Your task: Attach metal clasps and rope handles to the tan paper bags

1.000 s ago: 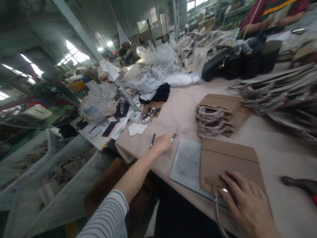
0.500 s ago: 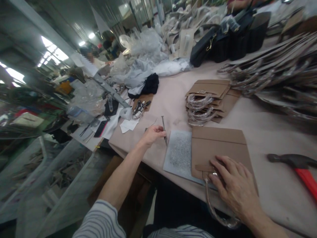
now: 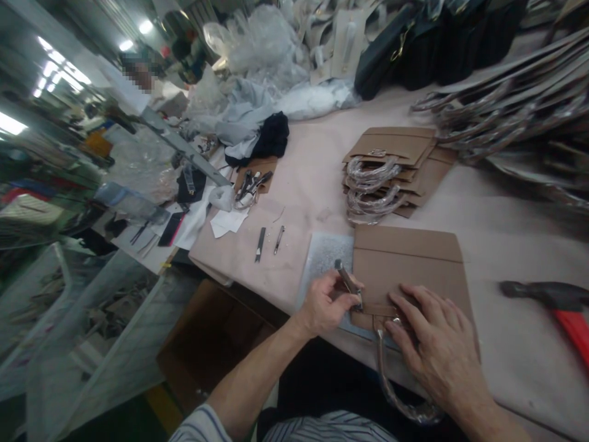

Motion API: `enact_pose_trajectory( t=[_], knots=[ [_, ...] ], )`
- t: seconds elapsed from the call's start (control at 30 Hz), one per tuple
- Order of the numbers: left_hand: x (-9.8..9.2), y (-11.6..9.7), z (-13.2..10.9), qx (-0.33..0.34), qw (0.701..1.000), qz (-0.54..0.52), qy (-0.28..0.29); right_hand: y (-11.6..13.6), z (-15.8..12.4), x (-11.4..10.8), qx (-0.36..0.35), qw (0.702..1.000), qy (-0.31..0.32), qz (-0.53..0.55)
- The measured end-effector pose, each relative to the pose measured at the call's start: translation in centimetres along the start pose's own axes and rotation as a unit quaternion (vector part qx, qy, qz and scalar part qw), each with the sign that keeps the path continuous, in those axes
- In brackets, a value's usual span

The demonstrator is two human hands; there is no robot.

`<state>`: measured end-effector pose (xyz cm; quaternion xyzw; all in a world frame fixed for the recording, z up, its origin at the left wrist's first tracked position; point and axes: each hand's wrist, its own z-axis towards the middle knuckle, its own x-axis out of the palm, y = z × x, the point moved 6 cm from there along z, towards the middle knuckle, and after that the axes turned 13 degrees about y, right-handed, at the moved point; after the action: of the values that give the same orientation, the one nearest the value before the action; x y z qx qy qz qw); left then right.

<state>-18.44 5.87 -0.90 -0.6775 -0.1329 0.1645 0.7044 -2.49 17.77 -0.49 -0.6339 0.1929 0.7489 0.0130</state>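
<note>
Pinched in my left hand is a metal punch, tilted, its lower end at the left end of a strap on a brown bag panel. My right hand lies on the panel with fingers spread, the thumb beside a small metal fitting. A plastic-wrapped handle hangs from the panel over the table edge. Under the panel's left side lies a pitted pale board. To the right rests a hammer with a red grip.
Behind the panel sits a stack of brown bag panels with wrapped handles. A flat dark tool and a slim metal tool lie on the left. Black bags and more wrapped handles crowd the back right. A person is in the far background.
My left hand has moved right and toward me, bringing the punch from left of the board to the strap. My right hand stays on the panel. The camera view has shifted slightly.
</note>
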Motion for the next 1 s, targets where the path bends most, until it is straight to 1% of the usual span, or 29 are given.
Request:
enact_pose_trajectory(
  t=[0.13,0.23,0.33,0.43,0.57,0.7,0.77,0.9,1.0],
  knots=[
    [-0.3,0.7,-0.1,0.015,0.998,-0.052,0.014,0.2,0.1,-0.2,-0.003,1.000,-0.005,0.002],
    [-0.5,1.1,-0.1,0.018,0.996,-0.092,0.011,0.3,0.1,-0.3,-0.003,1.000,-0.004,0.001],
    [-0.3,1.1,-0.1,0.020,0.994,-0.105,0.018,0.2,0.1,-0.2,-0.001,1.000,0.002,0.003],
    [0.1,0.9,0.0,0.028,0.996,-0.079,0.031,0.2,0.1,-0.1,-0.003,1.000,0.004,0.007],
    [0.3,0.6,0.1,0.043,0.997,-0.056,0.031,0.2,0.1,-0.2,0.003,1.000,0.002,0.004],
    [0.4,1.0,0.2,0.021,0.996,-0.088,0.024,0.2,0.2,-0.2,0.010,1.000,0.007,0.007],
    [0.4,1.1,0.3,0.014,0.996,-0.086,0.021,0.2,0.2,-0.2,0.008,1.000,0.007,0.006],
    [0.4,0.6,0.5,0.037,0.998,-0.044,0.028,0.2,0.2,-0.2,0.003,1.000,0.004,0.004],
    [0.6,-0.1,0.6,0.065,0.997,0.017,0.037,0.2,0.2,-0.3,0.000,1.000,0.001,0.002]
  ],
)
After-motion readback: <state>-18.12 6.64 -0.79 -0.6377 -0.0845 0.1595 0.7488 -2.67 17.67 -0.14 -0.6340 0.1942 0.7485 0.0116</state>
